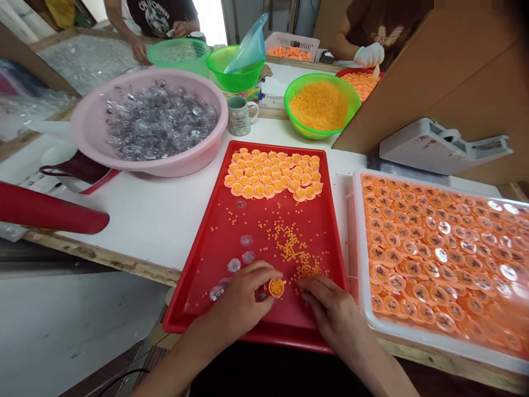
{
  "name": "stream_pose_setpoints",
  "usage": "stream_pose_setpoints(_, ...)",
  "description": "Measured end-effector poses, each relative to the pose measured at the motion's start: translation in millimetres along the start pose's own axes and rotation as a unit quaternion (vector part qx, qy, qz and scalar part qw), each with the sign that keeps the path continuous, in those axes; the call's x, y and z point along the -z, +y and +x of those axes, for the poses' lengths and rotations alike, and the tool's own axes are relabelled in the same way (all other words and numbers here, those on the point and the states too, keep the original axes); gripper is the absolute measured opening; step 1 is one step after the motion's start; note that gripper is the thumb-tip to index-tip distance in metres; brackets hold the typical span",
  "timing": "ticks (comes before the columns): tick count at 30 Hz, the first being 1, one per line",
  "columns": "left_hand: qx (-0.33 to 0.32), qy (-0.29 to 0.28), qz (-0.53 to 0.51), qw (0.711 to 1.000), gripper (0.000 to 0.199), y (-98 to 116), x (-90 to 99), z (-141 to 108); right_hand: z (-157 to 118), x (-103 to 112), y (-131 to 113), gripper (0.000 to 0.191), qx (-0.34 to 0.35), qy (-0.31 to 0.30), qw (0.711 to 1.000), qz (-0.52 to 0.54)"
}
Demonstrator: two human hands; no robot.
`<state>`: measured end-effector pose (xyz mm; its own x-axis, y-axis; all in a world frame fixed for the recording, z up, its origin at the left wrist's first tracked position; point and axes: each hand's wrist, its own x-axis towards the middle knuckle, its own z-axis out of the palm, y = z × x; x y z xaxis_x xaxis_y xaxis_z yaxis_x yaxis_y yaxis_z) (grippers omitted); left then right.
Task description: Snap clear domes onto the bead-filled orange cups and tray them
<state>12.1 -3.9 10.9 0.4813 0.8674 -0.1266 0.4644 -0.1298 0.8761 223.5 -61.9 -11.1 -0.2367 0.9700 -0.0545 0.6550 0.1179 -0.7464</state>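
Note:
My left hand holds a tiny orange toy cup between thumb and fingers, just above the red tray. Small yellow-orange pellets fill the cup to near its rim. My right hand is at the near edge of a scatter of loose pellets, its fingers drawn together and pointing down; whatever is between them is hidden. Several clear plastic lids lie on the tray's left side, some partly behind my left hand. Rows of filled orange cups on saucers cover the tray's far end.
A pink basin of clear lids stands at left, beside a mug. A green bowl of pellets is behind the tray. On the right are a white bin of lidded cups and a tape dispenser. Two people work opposite.

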Motion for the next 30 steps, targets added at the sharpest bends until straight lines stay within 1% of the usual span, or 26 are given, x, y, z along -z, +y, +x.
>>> stream_pose_setpoints(1, -0.015, 0.010, -0.008, 1.000, 0.031, -1.3, 2.4, -3.5, 9.3, -3.6, -4.9, 0.028, 0.006, -0.003, 1.000, -0.005)
stream_pose_setpoints(3, -0.024, 0.043, -0.014, 0.999, 0.024, -4.9, 7.9, -11.3, 33.9, -11.4, -15.8, 0.027, 0.023, -0.011, 0.999, -0.023)
stream_pose_setpoints(7, -0.027, 0.130, 0.001, 0.991, 0.022, -14.7, 17.2, -23.8, 96.2, -28.8, -34.5, 0.031, 0.081, -0.058, 0.991, -0.088)
stream_pose_setpoints(9, -0.034, 0.175, 0.014, 0.984, 0.022, -17.7, 19.5, -25.6, 124.4, -37.8, -37.2, 0.025, 0.104, -0.081, 0.984, -0.120)
stream_pose_setpoints(11, -0.011, 0.200, 0.009, 0.980, 0.022, -18.0, 20.5, -24.5, 143.1, -45.2, -34.6, 0.015, 0.107, -0.090, 0.981, -0.131)
stream_pose_setpoints(12, 0.013, 0.201, -0.004, 0.979, 0.021, -17.3, 20.7, -23.2, 147.7, -47.7, -31.8, 0.014, 0.103, -0.089, 0.982, -0.128)
stream_pose_setpoints(14, 0.064, 0.192, -0.039, 0.978, 0.020, -15.3, 20.7, -19.6, 146.5, -48.6, -25.0, 0.019, 0.088, -0.080, 0.987, -0.112)
stream_pose_setpoints(17, 0.110, 0.184, -0.078, 0.974, 0.023, -12.7, 19.4, -13.5, 123.5, -39.7, -16.3, 0.019, 0.063, -0.060, 0.993, -0.074)
stream_pose_setpoints(18, 0.113, 0.181, -0.083, 0.973, 0.027, -12.2, 18.5, -11.4, 112.6, -34.7, -14.6, 0.016, 0.044, -0.055, 0.997, -0.032)
stream_pose_setpoints(19, 0.110, 0.178, -0.084, 0.974, 0.031, -11.9, 17.3, -9.3, 101.4, -29.4, -13.4, 0.013, 0.015, -0.052, 0.998, 0.035)
stream_pose_setpoints(20, 0.102, 0.173, -0.082, 0.976, 0.035, -11.5, 15.7, -6.9, 90.4, -24.2, -12.9, 0.012, -0.022, -0.050, 0.991, 0.124)
stream_pose_setpoints(21, 0.092, 0.168, -0.079, 0.978, 0.036, -10.9, 13.8, -4.2, 80.2, -19.4, -12.7, 0.014, -0.066, -0.045, 0.972, 0.221)
stream_pose_setpoints(22, 0.086, 0.162, -0.080, 0.980, 0.035, -9.8, 11.8, -1.2, 71.3, -15.2, -12.6, 0.017, -0.109, -0.036, 0.943, 0.311)
stream_pose_setpoints(23, 0.090, 0.155, -0.086, 0.980, 0.032, -8.2, 9.6, 2.0, 63.7, -11.6, -12.5, 0.019, -0.146, -0.022, 0.913, 0.380)
stream_pose_setpoints(24, 0.104, 0.146, -0.099, 0.979, 0.029, -5.9, 7.4, 5.3, 57.4, -8.7, -12.2, 0.021, -0.172, -0.007, 0.891, 0.420)
stream_pose_setpoints(25, 0.125, 0.133, -0.118, 0.976, 0.027, -2.9, 5.3, 8.6, 52.2, -6.3, -11.5, 0.022, -0.190, 0.010, 0.876, 0.443)
stream_pose_setpoints(27, 0.162, 0.095, -0.161, 0.969, 0.030, 4.3, 1.5, 14.3, 44.4, -2.0, -9.3, 0.023, -0.212, 0.031, 0.863, 0.457)
stream_pose_setpoints(28, 0.173, 0.071, -0.182, 0.965, 0.032, 7.9, -0.2, 16.4, 41.3, 0.2, -7.9, 0.022, -0.213, 0.034, 0.865, 0.452)
stream_pose_setpoints(30, 0.184, 0.025, -0.235, 0.954, 0.034, 14.1, -3.5, 19.3, 36.2, 5.2, -5.1, 0.019, -0.201, 0.039, 0.882, 0.424)
